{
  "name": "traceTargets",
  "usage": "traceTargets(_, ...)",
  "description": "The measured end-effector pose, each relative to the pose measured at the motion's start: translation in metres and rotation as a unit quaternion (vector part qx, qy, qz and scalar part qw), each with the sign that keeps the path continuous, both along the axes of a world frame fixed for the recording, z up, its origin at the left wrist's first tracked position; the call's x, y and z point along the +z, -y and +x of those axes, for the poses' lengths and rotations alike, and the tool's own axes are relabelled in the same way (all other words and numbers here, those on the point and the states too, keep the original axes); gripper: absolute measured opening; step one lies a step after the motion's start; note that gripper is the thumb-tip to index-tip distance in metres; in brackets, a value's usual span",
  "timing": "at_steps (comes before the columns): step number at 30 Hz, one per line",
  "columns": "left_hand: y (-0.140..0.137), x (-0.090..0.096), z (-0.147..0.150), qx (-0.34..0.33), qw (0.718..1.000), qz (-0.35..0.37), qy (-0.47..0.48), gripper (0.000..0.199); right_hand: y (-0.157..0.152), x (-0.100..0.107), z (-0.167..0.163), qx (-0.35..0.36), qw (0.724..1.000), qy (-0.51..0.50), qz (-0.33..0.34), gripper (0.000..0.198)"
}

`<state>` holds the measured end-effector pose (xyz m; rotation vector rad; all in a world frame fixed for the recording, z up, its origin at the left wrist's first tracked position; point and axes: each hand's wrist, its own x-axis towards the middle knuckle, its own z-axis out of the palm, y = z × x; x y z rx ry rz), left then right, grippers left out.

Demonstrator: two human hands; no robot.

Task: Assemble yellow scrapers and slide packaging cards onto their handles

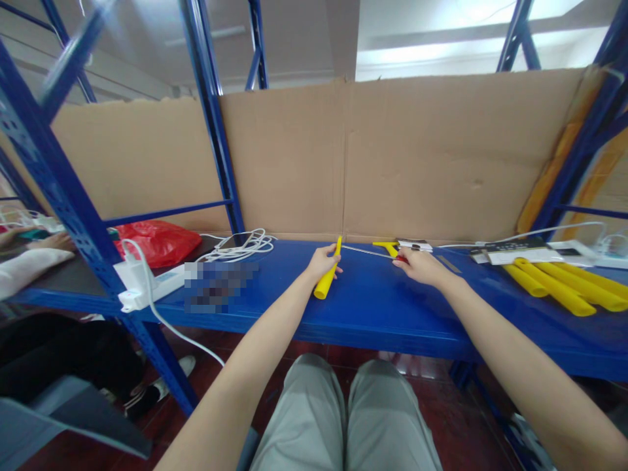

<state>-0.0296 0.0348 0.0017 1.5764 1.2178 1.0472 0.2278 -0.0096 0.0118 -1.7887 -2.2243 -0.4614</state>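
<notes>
At the left I see a red plastic bag (pixel 164 242), then a white power strip (pixel 169 282) and coiled white cable (pixel 250 247) on the blue desk (pixel 363 314). My left hand (pixel 322 263) is closed around a tilted yellow tube (pixel 324 283) above the desk. A thin pale rod (pixel 367 251) spans toward my right hand (pixel 417 263), clamped on a small red object (pixel 401 259). More yellow tubes (pixel 559 291) lie far right.

Red handle (pixel 401 259) partly hidden by right hand (pixel 418 265)
</notes>
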Motion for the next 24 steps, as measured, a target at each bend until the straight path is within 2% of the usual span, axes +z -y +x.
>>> traceTargets(7,0.006,0.004,0.002,0.003,1.0,0.007,0.0,0.056,-0.002,-0.001,0.001,0.013,0.998,-0.034,-0.047,0.019)
traceTargets(17,0.007,0.005,0.002,0.025,1.0,-0.01,0.007,0.058,-0.006,-0.004,0.007,0.054,0.992,-0.087,-0.077,0.016)
traceTargets(24,0.001,0.002,-0.002,0.048,0.997,0.051,-0.046,0.051,-0.008,-0.006,0.013,0.052,0.988,-0.113,-0.09,0.016)
